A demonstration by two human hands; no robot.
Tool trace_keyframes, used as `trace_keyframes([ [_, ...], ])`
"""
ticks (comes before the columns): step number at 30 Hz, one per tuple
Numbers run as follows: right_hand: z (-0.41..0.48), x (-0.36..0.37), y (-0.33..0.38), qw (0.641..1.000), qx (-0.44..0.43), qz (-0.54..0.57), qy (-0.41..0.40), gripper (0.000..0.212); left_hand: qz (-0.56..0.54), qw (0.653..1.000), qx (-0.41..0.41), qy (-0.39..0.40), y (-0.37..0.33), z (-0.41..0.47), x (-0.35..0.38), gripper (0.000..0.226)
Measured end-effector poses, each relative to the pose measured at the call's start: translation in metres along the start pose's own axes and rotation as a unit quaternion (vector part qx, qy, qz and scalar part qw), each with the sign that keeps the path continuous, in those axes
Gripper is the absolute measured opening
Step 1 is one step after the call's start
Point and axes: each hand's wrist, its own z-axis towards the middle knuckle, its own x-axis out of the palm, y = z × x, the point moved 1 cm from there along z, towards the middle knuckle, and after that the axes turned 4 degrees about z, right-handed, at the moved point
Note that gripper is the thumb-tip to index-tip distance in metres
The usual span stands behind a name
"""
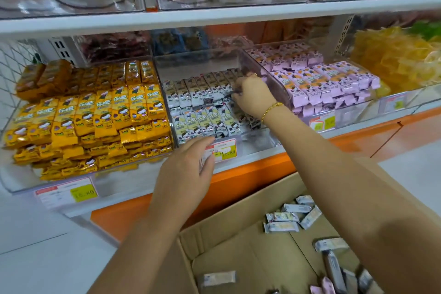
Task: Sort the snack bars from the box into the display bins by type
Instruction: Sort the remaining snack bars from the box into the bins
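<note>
Through the head camera, the right hand (253, 96), with a gold bracelet (272, 108) on its wrist, reaches into the middle bin (253, 148) at the centre of the frame. Its fingers are bent down among the white bars (202, 100) stacked there. Whether they pinch one or only nudge it into the row, I cannot tell.

The left hand (188, 164), at lower centre, lies with its fingers nearly straight against the bin's front lip, beside the price tag (224, 150). It holds nothing. I'd judge it is steadying the bin so it doesn't slide while the other hand works.

Yellow bars (83, 114) fill the bin at left and purple bars (334, 79) the one at right, so each kind has its own place. The cardboard box (238, 212) sits open at lower right, with loose snack bars (288, 216) scattered on its bottom, waiting to be sorted.
</note>
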Motion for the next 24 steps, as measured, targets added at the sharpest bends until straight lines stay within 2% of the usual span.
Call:
trace_keyframes([
  [2, -0.041, -0.004, -0.004, 0.994, -0.066, 0.054, -0.072, 0.024, -0.01, 0.999, 0.037, -0.03, 0.0, -0.012, 0.003, 0.02],
  [3, -0.066, -0.004, -0.007, 0.988, -0.097, 0.073, -0.092, 0.029, -0.007, 0.998, 0.049, -0.026, 0.0, -0.021, 0.006, 0.023],
  [6, -0.141, 0.013, -0.023, 0.98, -0.135, 0.123, -0.08, 0.037, 0.035, 0.997, 0.042, 0.056, 0.008, -0.056, 0.023, 0.03],
  [8, -0.181, 0.041, -0.044, 0.987, -0.118, 0.11, -0.011, 0.036, 0.061, 0.986, 0.012, 0.158, 0.015, -0.083, 0.035, 0.025],
  [10, -0.218, 0.08, -0.073, 0.986, -0.076, 0.075, 0.13, 0.029, 0.09, 0.965, -0.022, 0.245, 0.021, -0.11, 0.045, 0.017],
  [11, -0.237, 0.1, -0.088, 0.975, -0.049, 0.059, 0.207, 0.023, 0.117, 0.951, -0.031, 0.285, 0.023, -0.123, 0.051, 0.024],
  [12, -0.256, 0.119, -0.102, 0.96, -0.018, 0.05, 0.275, 0.021, 0.148, 0.934, -0.031, 0.323, 0.026, -0.137, 0.057, 0.033],
  [14, -0.295, 0.152, -0.132, 0.916, 0.059, 0.034, 0.396, 0.032, 0.197, 0.901, -0.028, 0.385, 0.029, -0.166, 0.065, 0.05],
  [16, -0.328, 0.173, -0.152, 0.871, 0.108, -0.003, 0.479, 0.044, 0.222, 0.872, -0.022, 0.435, 0.031, -0.19, 0.068, 0.058],
  [19, -0.364, 0.189, -0.164, 0.821, 0.165, -0.025, 0.545, 0.051, 0.22, 0.854, -0.016, 0.472, 0.035, -0.204, 0.066, 0.067],
  [21, -0.378, 0.194, -0.158, 0.818, 0.186, -0.02, 0.544, 0.047, 0.21, 0.853, -0.026, 0.476, 0.038, -0.203, 0.064, 0.07],
  [24, -0.391, 0.207, -0.146, 0.843, 0.201, -0.018, 0.499, 0.041, 0.197, 0.854, -0.04, 0.48, 0.037, -0.199, 0.064, 0.07],
])
